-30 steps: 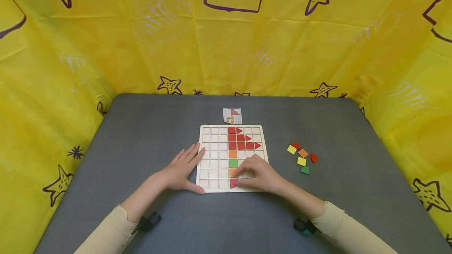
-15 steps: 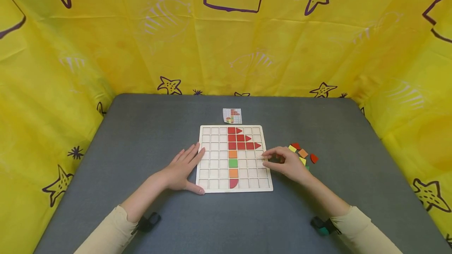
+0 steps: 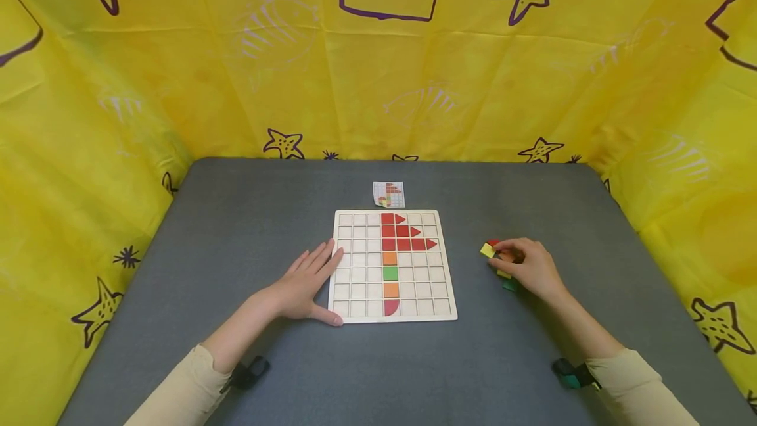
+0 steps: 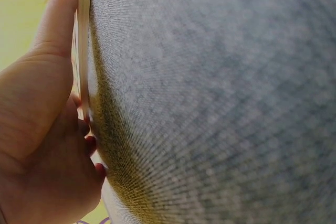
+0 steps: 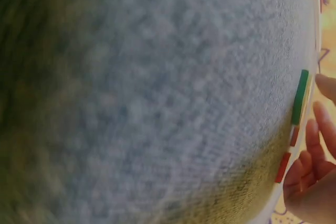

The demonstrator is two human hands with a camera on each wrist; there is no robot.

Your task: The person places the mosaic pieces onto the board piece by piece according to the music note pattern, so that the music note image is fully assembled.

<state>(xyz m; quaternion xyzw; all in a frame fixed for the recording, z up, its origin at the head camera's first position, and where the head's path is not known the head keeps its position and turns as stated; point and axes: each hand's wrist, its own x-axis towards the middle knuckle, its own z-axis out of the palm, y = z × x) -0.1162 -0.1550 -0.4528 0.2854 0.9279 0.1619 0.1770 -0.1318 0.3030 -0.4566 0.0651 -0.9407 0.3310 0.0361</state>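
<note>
A pale wooden grid board (image 3: 425, 289) lies in front of me. Red squares and triangles (image 3: 403, 231) form stepped rows at its top. Below them run an orange square, a green square (image 3: 391, 273), another orange square and a red rounded piece (image 3: 391, 307). Along the board's left edge rests my left hand (image 3: 298, 288), fingers spread. Right of the board, my right hand (image 3: 534, 271) is over loose tiles, thumb and forefinger apart by a yellow tile (image 3: 487, 250). Its palm hides part of the pile. The right wrist view has a green tile (image 5: 301, 98) beside the fingers.
A small printed card (image 3: 388, 194) with a coloured grid pattern lies behind the board. The dark grey table (image 3: 266, 202) is surrounded by yellow cloth (image 3: 378, 84) with sea-animal drawings. Dark straps with cameras (image 3: 251, 371) sit on both wrists.
My right hand has left the red rounded piece at the board's bottom row and moved right, over the loose tiles. The left hand has stayed at the board's edge.
</note>
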